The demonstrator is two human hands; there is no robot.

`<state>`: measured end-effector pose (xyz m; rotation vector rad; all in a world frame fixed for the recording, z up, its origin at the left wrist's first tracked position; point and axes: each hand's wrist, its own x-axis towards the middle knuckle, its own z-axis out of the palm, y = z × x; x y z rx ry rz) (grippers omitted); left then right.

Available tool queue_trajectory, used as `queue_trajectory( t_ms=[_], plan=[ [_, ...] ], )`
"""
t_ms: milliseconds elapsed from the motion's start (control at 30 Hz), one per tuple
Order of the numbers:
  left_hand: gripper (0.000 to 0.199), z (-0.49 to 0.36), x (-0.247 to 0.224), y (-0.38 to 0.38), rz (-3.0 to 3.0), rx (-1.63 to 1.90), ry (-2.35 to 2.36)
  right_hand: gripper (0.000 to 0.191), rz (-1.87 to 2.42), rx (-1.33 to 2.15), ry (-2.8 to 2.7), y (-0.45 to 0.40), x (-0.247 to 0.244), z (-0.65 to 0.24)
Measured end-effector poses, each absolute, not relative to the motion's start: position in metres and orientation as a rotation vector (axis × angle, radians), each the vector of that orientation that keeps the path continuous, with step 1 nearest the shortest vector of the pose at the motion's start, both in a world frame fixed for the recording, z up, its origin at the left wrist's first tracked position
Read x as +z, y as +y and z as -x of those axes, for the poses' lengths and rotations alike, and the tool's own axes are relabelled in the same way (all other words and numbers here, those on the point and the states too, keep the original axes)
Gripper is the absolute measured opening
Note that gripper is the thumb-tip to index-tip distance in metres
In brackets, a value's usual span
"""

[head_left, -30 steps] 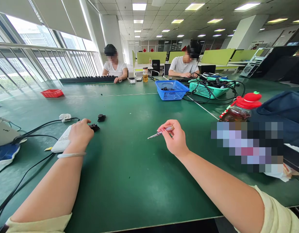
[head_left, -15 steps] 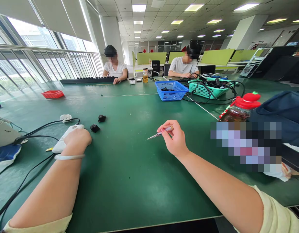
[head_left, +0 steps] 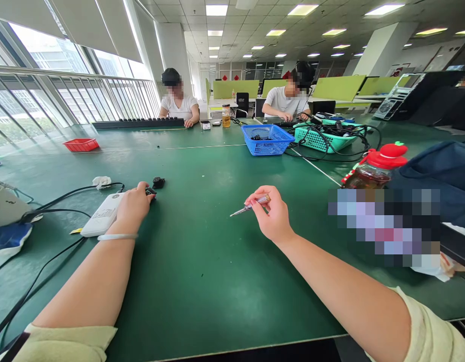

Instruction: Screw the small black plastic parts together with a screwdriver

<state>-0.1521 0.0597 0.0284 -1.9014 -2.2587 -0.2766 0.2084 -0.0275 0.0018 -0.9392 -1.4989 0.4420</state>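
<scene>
l hand (head_left: pixel 135 203) palm-down, arm fwd; r hand (head_left: pixel 270 213) pinching.

Pale yellow sleeves (head_left: pixel 431 324); whitish bangle (head_left: pixel 118 237) on left wrist.

Your left hand (head_left: pixel 134 203) hides part of the black piece (head_left: pixel 151 192) at its fingertips. Pixel blocks blur the thing below the bottle (head_left: pixel 379 163), and the frame's right edge cuts off the dark bag (head_left: pixel 440 183).
</scene>
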Motion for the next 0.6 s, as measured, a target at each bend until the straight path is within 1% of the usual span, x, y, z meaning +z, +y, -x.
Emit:
queue_trajectory(
  t_ms=[233,500,600],
  plan=[
    [0.053,0.1565,0.024,0.0625,1.89,-0.316,-2.303,0.012,0.955,0.442,-1.498,-0.0287,0.0029,-0.2072],
    [0.057,0.1535,0.0283,0.0593,1.852,-0.413,-2.374,0.012,0.95,0.448,-1.489,-0.028,0.0013,-0.2072],
    [0.059,0.1532,0.0287,0.0594,1.838,-0.392,-2.407,0.013,0.951,0.451,-1.491,-0.0277,0.0004,-0.207]
  ],
)
